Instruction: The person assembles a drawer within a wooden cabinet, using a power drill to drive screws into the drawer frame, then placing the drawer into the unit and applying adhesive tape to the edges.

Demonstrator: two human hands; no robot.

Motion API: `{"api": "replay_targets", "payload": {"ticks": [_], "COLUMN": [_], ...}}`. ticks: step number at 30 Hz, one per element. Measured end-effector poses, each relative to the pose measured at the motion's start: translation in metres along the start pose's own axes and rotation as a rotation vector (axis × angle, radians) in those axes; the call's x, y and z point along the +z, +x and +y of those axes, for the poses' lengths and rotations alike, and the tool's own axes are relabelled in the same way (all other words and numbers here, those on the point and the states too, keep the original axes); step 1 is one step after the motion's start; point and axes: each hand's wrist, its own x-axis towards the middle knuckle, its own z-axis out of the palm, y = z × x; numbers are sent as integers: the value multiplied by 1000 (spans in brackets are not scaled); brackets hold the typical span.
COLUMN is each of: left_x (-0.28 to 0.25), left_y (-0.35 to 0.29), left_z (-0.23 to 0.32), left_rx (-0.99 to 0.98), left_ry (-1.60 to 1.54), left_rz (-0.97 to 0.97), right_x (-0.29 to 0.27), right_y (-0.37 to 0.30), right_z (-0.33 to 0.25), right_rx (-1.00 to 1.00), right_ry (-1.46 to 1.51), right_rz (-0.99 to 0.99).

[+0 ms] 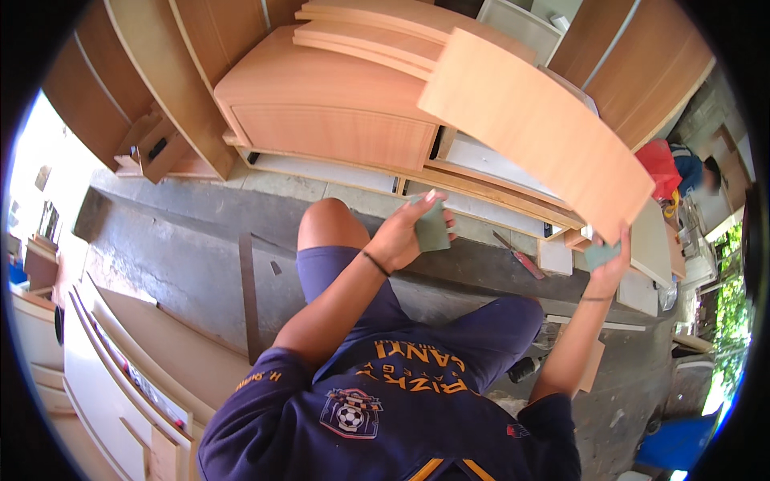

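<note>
My left hand (403, 234) is closed around a small grey-green sheet that looks like sandpaper (433, 228). It is held above my left knee, apart from the wood. My right hand (613, 260) grips the lower right end of a long, pale wooden panel (541, 132), with a second grey-green piece (601, 255) in the same hand. The panel slants up and left, its far end over a wood-veneer cabinet (329, 132). Several similar boards (369, 40) lie stacked on that cabinet. Whether the panel rests on anything is hard to tell.
A red-handled tool (527, 264) lies on the floor between my knees and the cabinet base. Large white panels (112, 393) lean at my left. Tall wooden panels (152, 72) stand behind the cabinet's left side. Another person (706, 172) is at the far right, near a red object (659, 167).
</note>
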Motion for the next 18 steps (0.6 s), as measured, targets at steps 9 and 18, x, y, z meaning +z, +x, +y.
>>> {"api": "replay_targets", "payload": {"ticks": [9,18], "left_x": [27,-21], "left_y": [43,94], "left_z": [-55,-74], "left_rx": [83,130], "left_ry": [-30,-85], "left_rz": [116,359], "right_x": [-120,-123], "right_y": [-21,25], "right_z": [5,61], "right_rx": [-42,132], "right_ry": [-142,-417], "right_rz": [-221,-237]}}
